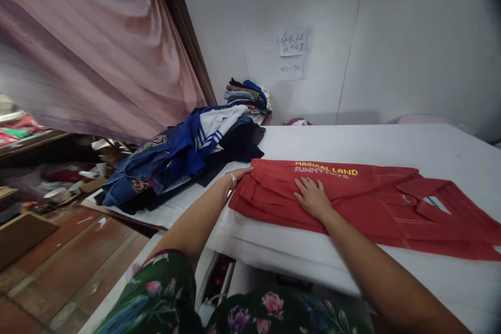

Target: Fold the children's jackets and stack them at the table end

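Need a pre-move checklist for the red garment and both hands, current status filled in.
1. Right hand resting on red garment: ok.
2. Left hand at the garment's left end: ok.
3. Left hand pinching cloth: cannot tell, grip obscured.
4. Yellow print facing up: ok.
5. Garment smooth: not ok, wrinkled toward the left end.
6. Garment clear of clothes pile: cannot tell, edges look very close.

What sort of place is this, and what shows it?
Probably a clothing workroom: a red garment lies on a white table, more clothes are heaped nearby, and handwritten notes hang on the wall.
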Available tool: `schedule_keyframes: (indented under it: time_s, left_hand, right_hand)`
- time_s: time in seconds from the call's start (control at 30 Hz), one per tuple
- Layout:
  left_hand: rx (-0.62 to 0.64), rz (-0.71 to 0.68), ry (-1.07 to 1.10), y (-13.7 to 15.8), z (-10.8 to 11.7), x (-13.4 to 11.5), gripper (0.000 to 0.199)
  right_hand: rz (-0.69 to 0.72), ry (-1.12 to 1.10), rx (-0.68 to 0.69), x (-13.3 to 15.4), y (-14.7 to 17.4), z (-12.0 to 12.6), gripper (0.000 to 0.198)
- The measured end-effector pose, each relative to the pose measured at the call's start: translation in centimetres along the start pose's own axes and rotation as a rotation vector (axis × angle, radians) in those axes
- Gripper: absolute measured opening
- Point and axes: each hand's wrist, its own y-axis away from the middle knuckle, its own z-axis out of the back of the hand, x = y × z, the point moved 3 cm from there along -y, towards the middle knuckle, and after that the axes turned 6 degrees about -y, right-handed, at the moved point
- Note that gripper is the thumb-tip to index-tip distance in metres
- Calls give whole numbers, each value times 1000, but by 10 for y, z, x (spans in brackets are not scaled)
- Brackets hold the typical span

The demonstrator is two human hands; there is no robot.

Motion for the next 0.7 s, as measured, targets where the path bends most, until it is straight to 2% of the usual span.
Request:
schedule_keyframes:
  time_s: [0.17,0.23,0.37,0.47,0.57,0.63,0.7]
  left_hand:
    - [177,121,194,5,-5,-2,34]
    - [188,146,246,6,-5,-5,28]
    - [159,84,267,12,-1,-23,24]
    - [211,-21,278,22,-1,-53,27]
    - [266,-192,243,38,-8,-94,29]
    - [243,-302,195,49,-15,-123,26]
    - [221,-377,133,61,-26,-151,20]
  right_hand:
    - [3,-1,1,1,1,1,54]
    - [8,-8,-4,1,1,1,54]
    - [13,-34,-16,0,0,1,54]
    - [7,-81,-11,0,-1,1,54]
    - [-10,-172,-23,-2,-1,2,55]
    - [-11,-305,-91,-6,-2,6,56]
    - [5,-531,-226,-13,-2,15,59]
